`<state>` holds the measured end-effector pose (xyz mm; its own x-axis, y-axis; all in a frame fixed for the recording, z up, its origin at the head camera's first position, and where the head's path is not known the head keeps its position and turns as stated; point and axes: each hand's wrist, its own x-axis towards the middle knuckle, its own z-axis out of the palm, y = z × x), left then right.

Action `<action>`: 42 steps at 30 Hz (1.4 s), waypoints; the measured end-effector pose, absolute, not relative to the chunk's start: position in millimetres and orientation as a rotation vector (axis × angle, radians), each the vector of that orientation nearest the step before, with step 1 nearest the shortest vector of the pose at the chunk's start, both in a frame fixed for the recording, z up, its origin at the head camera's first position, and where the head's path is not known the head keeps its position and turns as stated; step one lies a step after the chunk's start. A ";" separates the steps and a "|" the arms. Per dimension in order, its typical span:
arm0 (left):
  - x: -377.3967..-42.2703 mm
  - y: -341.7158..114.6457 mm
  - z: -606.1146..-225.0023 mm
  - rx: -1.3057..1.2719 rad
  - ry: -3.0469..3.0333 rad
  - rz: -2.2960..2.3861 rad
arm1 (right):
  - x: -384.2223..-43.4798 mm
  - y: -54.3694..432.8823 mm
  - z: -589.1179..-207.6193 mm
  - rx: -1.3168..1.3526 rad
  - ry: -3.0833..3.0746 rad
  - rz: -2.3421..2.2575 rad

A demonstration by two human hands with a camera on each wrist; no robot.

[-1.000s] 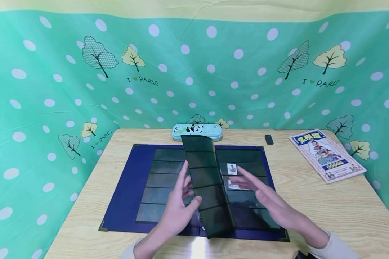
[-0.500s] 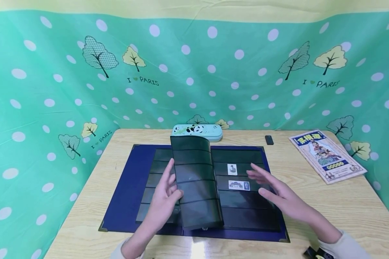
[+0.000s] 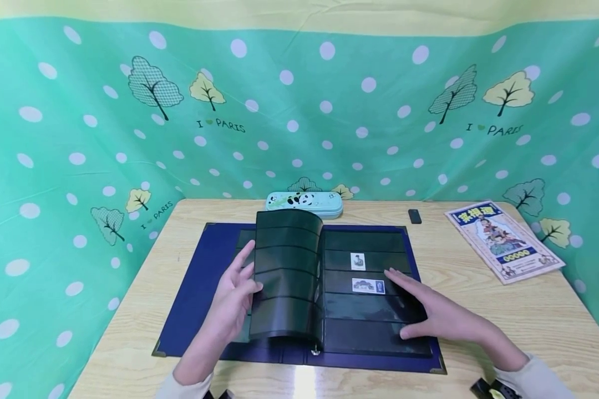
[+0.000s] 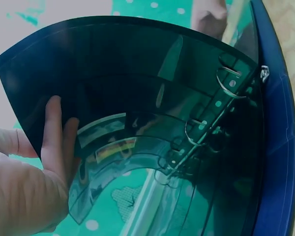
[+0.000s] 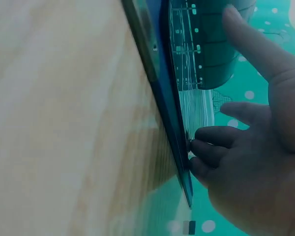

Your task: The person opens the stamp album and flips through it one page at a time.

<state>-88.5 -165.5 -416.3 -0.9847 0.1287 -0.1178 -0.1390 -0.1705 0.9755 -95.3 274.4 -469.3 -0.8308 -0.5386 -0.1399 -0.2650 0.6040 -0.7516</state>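
Within the left grip (image 3: 231,300), a curved dark page (image 3: 287,277) by its edge

Navy album (image 3: 189,299) open flat, one black pocketed page (image 3: 287,274) bowed upward.

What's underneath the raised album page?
In the head view, another dark page and the blue cover show left of the raised page; whatever lies directly beneath is covered there.

Head view: I see bright, even light, with white glare on the near surface (image 3: 305,381) and sheen on the raised page (image 3: 285,277). Wrist views: I get hazier, teal-tinted pictures.
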 end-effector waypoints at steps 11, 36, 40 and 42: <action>-98.1 -180.8 -423.0 -0.026 1.701 2.401 | -91.5 282.2 -479.1 -0.697 2.570 -0.913; -89.5 -196.8 -409.1 0.133 1.886 2.467 | -93.3 281.3 -477.1 -0.729 2.590 -0.864; -91.9 -205.4 -412.7 0.061 1.974 2.445 | -93.7 280.7 -476.8 -0.730 2.585 -0.863; -94.5 -210.3 -414.5 0.006 2.028 2.408 | -93.6 280.7 -476.7 -0.730 2.587 -0.870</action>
